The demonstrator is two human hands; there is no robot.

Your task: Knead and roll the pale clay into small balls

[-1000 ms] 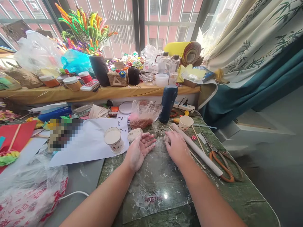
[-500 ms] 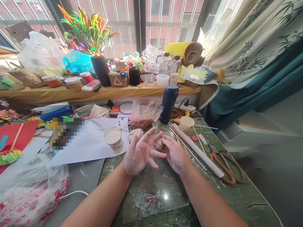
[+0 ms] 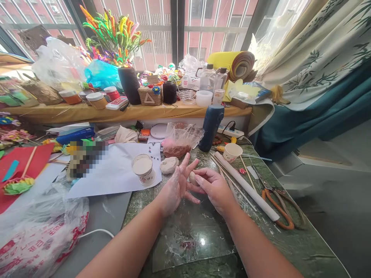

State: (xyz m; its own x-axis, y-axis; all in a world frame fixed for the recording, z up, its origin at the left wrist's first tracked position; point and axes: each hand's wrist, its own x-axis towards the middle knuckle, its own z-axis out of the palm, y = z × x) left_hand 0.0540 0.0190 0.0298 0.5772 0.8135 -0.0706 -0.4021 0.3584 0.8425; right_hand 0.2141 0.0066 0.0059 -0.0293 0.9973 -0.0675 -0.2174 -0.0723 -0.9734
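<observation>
The right hand (image 3: 217,189) pinches a small piece of dough (image 3: 192,178) between thumb and fingertips, its other fingers bent close together. The left hand (image 3: 174,191) is spread — two fingers point up and away past the dough, two lower ones reach across toward the right hand — and its palm is dusted white. The dough sits where the two sets of fingers meet; whether the left fingers touch it, I cannot tell.

Just left of the left fingertips, and a little beyond them, lies a pale lump (image 3: 169,165). Farther left, a tub (image 3: 147,177) filled to near its rim with something pale stands on white paper (image 3: 116,173). Beyond the fingertips slumps a clear bag (image 3: 178,148) with reddish-brown stuff in it, and a dark blue flask (image 3: 211,129) stands upright to its right.

Right of the right fingers a pale rod (image 3: 246,185) lies slantwise, a thin stick (image 3: 243,194) along its near side, a paper cup (image 3: 232,154) by its far end and scissors (image 3: 268,187) by its near end. Below both hands — nearer than the fingers — lies a clear sheet (image 3: 197,251), smeared white.
</observation>
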